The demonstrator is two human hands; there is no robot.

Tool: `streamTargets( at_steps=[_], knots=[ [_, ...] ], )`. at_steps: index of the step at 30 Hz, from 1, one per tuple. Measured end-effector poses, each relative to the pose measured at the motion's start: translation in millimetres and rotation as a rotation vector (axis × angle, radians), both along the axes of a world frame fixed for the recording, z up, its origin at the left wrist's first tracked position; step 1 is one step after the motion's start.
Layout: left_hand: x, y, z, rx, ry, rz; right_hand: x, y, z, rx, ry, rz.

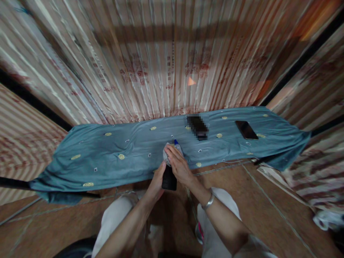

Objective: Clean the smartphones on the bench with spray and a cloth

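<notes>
- The dark bottle [169,178] is held out over the front edge of the blue-green cloth [107,157], above the person's knees; if the grasp loosens, I judge it would drop to the brown tiled floor [268,204] rather than onto the cloth.
- The left hand [157,179] clasps the bottle's lower body from the side, fingers wrapped round it.
- The right hand [178,163] is curled over the top, pressing a pale rag [167,152] against the neck beside the blue cap [176,142] (whether the cap is loose cannot be told). A spill here would likely reach the cloth.
- Both forearms come up from below and meet at the bottle; a metal bangle [209,201] sits on the right wrist.
- A phone [246,129] lies well apart on the cloth, to the right.
</notes>
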State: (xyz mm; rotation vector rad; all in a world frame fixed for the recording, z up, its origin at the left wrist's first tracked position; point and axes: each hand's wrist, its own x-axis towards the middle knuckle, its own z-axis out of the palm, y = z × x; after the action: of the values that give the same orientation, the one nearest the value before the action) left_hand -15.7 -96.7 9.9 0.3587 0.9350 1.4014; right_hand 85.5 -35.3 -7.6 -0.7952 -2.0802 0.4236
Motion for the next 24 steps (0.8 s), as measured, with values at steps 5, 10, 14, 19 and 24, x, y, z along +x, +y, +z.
streamTargets(
  at_steps=[5, 10, 14, 19, 24],
  knots=[
    [-4, -3, 4.1, -0.072, 0.011, -0.068, 1, 7, -2.7, -0.012, 0.001, -0.054],
    [-11, -3, 9.5, -0.095, 0.046, -0.06, 4, 13, -8.5, -0.074, 0.02, -0.114],
    [-15, -2, 14.2, -0.127, 0.042, -0.059, 7, 13, -10.0, -0.111, 0.018, -0.12],
    [-10, 1, 12.0, -0.12, -0.014, -0.057, 4, 3, -2.1, -0.074, 0.016, -0.062],
    [-3, 3, 1.7, -0.033, 0.004, -0.003, -4, -7, 6.4, -0.037, 0.008, 0.007]
  ],
)
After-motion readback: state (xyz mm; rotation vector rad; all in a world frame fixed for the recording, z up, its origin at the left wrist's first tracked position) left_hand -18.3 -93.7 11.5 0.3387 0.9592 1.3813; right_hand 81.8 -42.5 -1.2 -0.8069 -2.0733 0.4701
